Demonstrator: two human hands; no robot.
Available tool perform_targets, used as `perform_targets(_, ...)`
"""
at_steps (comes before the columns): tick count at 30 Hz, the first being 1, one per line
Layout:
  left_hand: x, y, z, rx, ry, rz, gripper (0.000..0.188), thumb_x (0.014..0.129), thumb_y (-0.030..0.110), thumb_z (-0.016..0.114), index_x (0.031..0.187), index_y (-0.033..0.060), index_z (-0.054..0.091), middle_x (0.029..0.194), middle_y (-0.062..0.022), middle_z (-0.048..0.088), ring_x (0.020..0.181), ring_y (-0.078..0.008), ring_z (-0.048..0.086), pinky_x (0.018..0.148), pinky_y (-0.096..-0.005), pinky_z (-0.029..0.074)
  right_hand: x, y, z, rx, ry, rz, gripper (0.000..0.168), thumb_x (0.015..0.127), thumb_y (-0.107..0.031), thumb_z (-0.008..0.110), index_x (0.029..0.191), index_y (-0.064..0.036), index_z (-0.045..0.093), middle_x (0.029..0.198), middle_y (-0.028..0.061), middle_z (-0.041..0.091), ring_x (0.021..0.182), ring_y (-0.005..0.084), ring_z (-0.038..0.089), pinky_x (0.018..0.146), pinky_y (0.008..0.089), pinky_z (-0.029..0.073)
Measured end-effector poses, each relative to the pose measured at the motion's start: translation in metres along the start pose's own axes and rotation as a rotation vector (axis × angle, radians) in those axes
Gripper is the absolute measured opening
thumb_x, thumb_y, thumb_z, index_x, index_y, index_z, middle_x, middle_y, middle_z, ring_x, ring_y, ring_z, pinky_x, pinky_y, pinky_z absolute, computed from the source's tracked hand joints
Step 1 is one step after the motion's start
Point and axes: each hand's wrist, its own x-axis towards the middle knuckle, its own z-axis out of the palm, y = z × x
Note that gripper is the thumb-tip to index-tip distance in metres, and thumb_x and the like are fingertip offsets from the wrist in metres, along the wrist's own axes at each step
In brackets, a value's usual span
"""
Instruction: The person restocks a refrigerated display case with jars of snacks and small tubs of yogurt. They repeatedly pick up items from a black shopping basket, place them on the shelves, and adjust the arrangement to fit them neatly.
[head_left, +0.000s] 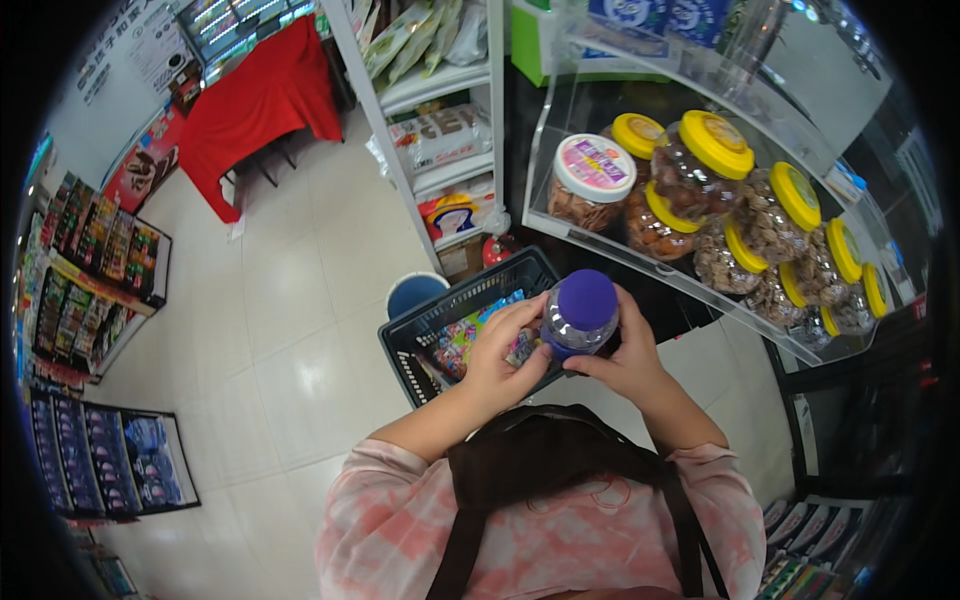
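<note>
A clear plastic jar with a purple screw lid (587, 300) is held between both hands, lid towards the camera. Around its left side curl the fingers and thumb of my left hand (506, 349). My right hand (626, 349) grips the opposite side, its thumb across the front. What the jar contains cannot be made out. Below and behind my hands is a dark plastic shopping basket (400, 367) with colourful packaged goods (457, 345) inside; the hands and jar hide part of it.
A clear acrylic case (637, 262) at the right holds several yellow-lidded jars (716, 142) and a white-lidded jar (595, 169). Beside the basket stand a blue bucket (416, 292) and a white shelf rack (439, 180). Farther left are a red-draped table (262, 105) and snack racks (105, 247).
</note>
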Motion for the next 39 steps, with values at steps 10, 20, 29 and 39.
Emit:
perform_targets(10, 0.134, 0.098, 0.010, 0.211, -0.115, 0.655, 0.076, 0.063, 0.014, 0.079, 0.130, 0.0025, 0.044, 0.112, -0.0150, 0.044, 0.094, -0.0267, 0.050, 0.080, -0.0318, 0.044, 0.038, -0.116, -0.100, -0.280, 0.176, -0.354, 0.090, 0.068, -0.031, 0.080, 0.133, 0.003, 0.029, 0.125, 0.0165, 0.046, 0.115, 0.0247, 0.048, 0.097, 0.0363, 0.038)
perform_targets(20, 0.237, 0.142, 0.042, 0.032, 0.140, 0.592, 0.046, 0.077, 0.001, 0.063, 0.120, -0.0003, 0.046, 0.111, -0.0142, 0.053, 0.099, -0.0232, 0.056, 0.084, -0.0306, 0.046, 0.136, -0.169, -0.151, -0.194, 0.347, -0.519, 0.072, 0.075, -0.013, 0.073, 0.131, -0.003, 0.028, 0.116, 0.0128, 0.050, 0.107, 0.0190, 0.050, 0.089, 0.0342, 0.044)
perform_targets(29, 0.272, 0.095, 0.051, 0.497, 0.191, 0.734, 0.061, 0.072, 0.016, 0.067, 0.125, -0.0041, 0.043, 0.112, -0.0198, 0.052, 0.102, -0.0362, 0.051, 0.089, -0.0437, 0.040, 0.186, -0.137, -0.172, -0.254, 0.360, -0.294, 0.067, 0.076, -0.027, 0.072, 0.125, 0.003, 0.038, 0.108, 0.0148, 0.056, 0.091, 0.0186, 0.059, 0.075, 0.0304, 0.050)
perform_targets(39, 0.262, 0.093, 0.050, 0.743, 0.211, 0.784, 0.056, 0.073, 0.023, 0.065, 0.121, -0.0002, 0.049, 0.112, -0.0173, 0.056, 0.098, -0.0353, 0.049, 0.089, -0.0418, 0.038, 0.213, -0.103, -0.188, -0.543, 0.404, -0.062, 0.096, 0.067, -0.061, 0.070, 0.125, 0.009, 0.039, 0.087, 0.0146, 0.060, 0.071, 0.0141, 0.060, 0.058, 0.0246, 0.049)
